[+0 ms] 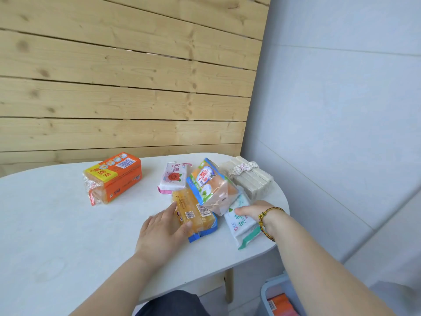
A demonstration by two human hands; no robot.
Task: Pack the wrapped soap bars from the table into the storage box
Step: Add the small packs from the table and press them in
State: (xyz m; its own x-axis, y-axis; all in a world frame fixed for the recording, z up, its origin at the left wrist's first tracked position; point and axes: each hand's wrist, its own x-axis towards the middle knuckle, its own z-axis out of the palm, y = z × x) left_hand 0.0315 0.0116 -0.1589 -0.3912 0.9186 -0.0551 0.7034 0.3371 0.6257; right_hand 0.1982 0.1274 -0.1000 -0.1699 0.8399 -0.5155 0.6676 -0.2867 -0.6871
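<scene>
Several wrapped soaps lie on the white table [57, 224]. My left hand [159, 231] grips a yellow soap pack [196, 210] with a blue wrapper end, thumb on its top and fingers along its near edge. My right hand [252, 210] holds the top of a white and green soap pack [239, 224] near the table's right edge. A blue-and-orange soap bag [211, 185] leans over both. Behind lie a pink rose soap [174, 176] and a large orange soap pack [114, 176]. The grey-blue storage box [282, 297] stands on the floor at the lower right, with an orange pack inside.
A bundle of plain pale bars [248, 176] tied with a cloth strip sits at the table's far right. A wooden slat wall stands behind the table, and a grey wall is to the right. A wooden table leg [229, 286] is next to the box.
</scene>
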